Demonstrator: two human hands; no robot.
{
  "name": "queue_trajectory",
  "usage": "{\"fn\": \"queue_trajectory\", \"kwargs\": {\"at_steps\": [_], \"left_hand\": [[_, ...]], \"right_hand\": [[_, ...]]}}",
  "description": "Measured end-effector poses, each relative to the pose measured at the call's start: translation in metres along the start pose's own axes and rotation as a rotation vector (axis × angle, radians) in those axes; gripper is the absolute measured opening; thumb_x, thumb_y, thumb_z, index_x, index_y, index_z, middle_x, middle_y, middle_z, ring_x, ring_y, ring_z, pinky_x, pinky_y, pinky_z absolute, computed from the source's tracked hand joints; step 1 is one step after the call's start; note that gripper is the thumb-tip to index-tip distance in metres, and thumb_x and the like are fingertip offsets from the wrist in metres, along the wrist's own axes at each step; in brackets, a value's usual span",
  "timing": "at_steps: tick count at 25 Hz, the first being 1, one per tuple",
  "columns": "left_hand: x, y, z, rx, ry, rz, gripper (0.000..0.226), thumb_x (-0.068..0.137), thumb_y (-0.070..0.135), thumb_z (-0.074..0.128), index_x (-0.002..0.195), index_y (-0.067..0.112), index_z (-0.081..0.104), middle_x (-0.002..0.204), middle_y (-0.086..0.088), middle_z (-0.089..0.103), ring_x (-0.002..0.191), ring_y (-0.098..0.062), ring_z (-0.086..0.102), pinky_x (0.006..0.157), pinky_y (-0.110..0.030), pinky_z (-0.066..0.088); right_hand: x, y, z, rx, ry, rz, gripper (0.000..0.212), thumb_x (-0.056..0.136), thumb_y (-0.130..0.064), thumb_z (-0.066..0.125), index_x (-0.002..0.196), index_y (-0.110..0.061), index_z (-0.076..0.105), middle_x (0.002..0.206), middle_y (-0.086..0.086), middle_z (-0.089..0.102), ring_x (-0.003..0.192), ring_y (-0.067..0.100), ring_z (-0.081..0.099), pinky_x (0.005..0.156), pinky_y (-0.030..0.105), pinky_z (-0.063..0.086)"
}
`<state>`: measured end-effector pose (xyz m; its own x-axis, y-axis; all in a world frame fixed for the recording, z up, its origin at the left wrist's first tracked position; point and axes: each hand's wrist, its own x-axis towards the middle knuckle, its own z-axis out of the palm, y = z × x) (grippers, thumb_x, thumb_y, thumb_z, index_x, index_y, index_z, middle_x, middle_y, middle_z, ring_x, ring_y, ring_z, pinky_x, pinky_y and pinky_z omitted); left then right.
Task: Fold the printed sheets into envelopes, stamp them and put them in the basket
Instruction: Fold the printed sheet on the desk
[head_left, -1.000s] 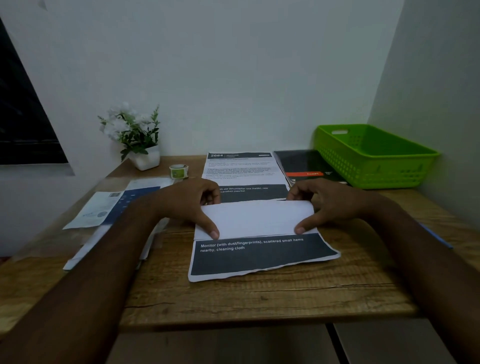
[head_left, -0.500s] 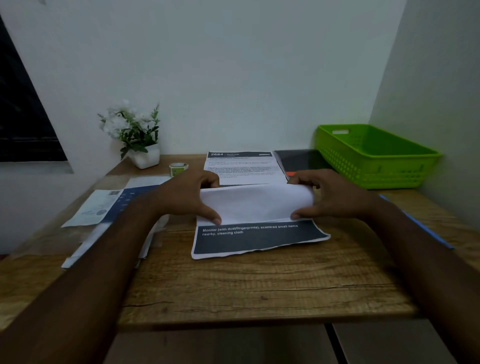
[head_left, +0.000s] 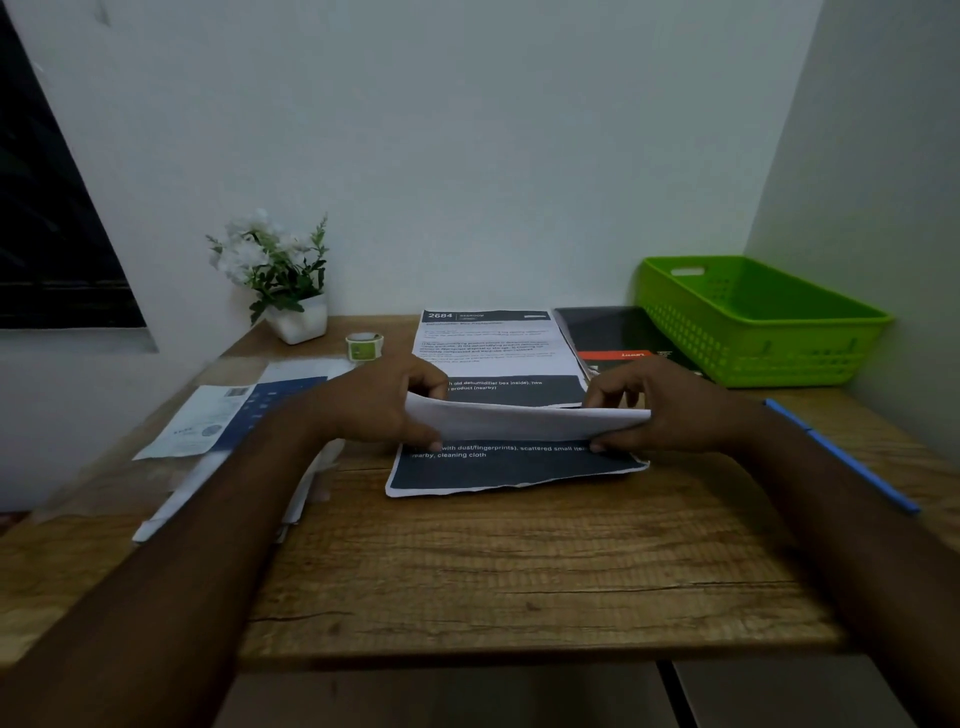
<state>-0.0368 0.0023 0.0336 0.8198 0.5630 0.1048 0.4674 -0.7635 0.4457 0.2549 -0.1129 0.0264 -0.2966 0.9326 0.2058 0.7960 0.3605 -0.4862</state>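
"So, where is the sheet (head_left: 511, 470)?"

"Flat on the bench (head_left: 519, 571) in front of me, with its dark printed band toward me. Its far part is folded over, white back up, and raised off the lower part."

"And your hands?"

"My left hand (head_left: 382, 410) pinches the flap's left end, fingers curled over the top and thumb at the lower edge. My right hand (head_left: 675, 405) pinches the right end the same way."

"What lies around it?"

"Just behind it is a second printed sheet (head_left: 488, 343), flat. Right of that is a dark folder (head_left: 618, 332), then the green basket (head_left: 727, 348) in the far right corner. A small roll (head_left: 364, 346) stands beyond my left hand, and a potted plant (head_left: 280, 275) behind that. Loose papers (head_left: 218, 415) lie at the left, partly under my forearm. A blue strip (head_left: 841, 457) shows beside my right arm; I cannot tell what it is."
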Motion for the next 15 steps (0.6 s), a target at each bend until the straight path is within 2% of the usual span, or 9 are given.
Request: {"fn": "queue_trajectory", "kwargs": {"at_steps": [3, 5, 8, 10, 12, 15], "left_hand": [[-0.001, 0.003, -0.002, 0.001, -0.098, -0.009, 0.022, 0.066, 0.024, 0.083, 0.077, 0.023, 0.065, 0.081, 0.014, 0.060, 0.085, 0.002, 0.051, 0.068, -0.011, 0.037], [-0.001, 0.004, -0.004, -0.011, -0.147, 0.006, 0.031, 0.064, 0.028, 0.085, 0.090, 0.027, 0.069, 0.086, 0.020, 0.063, 0.089, 0.004, 0.053, 0.069, -0.007, 0.038], [-0.001, 0.005, -0.006, -0.098, -0.240, 0.024, 0.046, 0.059, 0.036, 0.086, 0.102, 0.030, 0.070, 0.084, 0.021, 0.064, 0.079, 0.003, 0.056, 0.065, -0.011, 0.040], [-0.001, 0.006, -0.007, -0.136, -0.300, 0.017, 0.060, 0.053, 0.057, 0.081, 0.107, 0.035, 0.069, 0.085, 0.019, 0.064, 0.076, 0.002, 0.055, 0.063, -0.013, 0.040], [0.000, 0.007, -0.006, -0.132, -0.334, 0.014, 0.074, 0.046, 0.074, 0.073, 0.110, 0.037, 0.068, 0.087, 0.014, 0.065, 0.078, -0.001, 0.055, 0.065, -0.017, 0.040], [0.002, 0.010, -0.001, -0.113, -0.310, 0.011, 0.073, 0.046, 0.071, 0.074, 0.109, 0.035, 0.068, 0.085, 0.008, 0.066, 0.074, -0.002, 0.055, 0.064, -0.021, 0.040]], "right_hand": [[-0.001, 0.000, 0.000, -0.006, -0.058, 0.023, 0.016, 0.073, -0.023, 0.082, 0.084, -0.031, 0.074, 0.086, -0.016, 0.071, 0.080, 0.001, 0.062, 0.069, 0.012, 0.041], [-0.003, -0.002, -0.002, 0.010, -0.085, 0.030, 0.017, 0.071, -0.028, 0.083, 0.086, -0.031, 0.075, 0.089, -0.016, 0.071, 0.085, 0.001, 0.062, 0.073, 0.013, 0.042], [-0.004, -0.007, -0.003, 0.063, -0.151, 0.029, 0.032, 0.062, -0.052, 0.081, 0.088, -0.035, 0.075, 0.098, -0.012, 0.068, 0.095, 0.005, 0.062, 0.080, 0.023, 0.047], [-0.005, -0.011, -0.005, 0.090, -0.166, 0.078, 0.039, 0.063, -0.066, 0.069, 0.089, -0.039, 0.075, 0.102, -0.014, 0.066, 0.099, 0.001, 0.060, 0.082, 0.022, 0.044], [-0.007, -0.016, -0.005, 0.069, -0.156, 0.103, 0.037, 0.068, -0.069, 0.062, 0.089, -0.041, 0.074, 0.102, -0.016, 0.066, 0.099, -0.001, 0.058, 0.081, 0.021, 0.042], [-0.005, -0.029, 0.006, -0.054, -0.149, 0.058, 0.029, 0.076, -0.057, 0.069, 0.101, -0.041, 0.068, 0.105, -0.021, 0.061, 0.099, -0.005, 0.053, 0.078, 0.014, 0.041]]}}
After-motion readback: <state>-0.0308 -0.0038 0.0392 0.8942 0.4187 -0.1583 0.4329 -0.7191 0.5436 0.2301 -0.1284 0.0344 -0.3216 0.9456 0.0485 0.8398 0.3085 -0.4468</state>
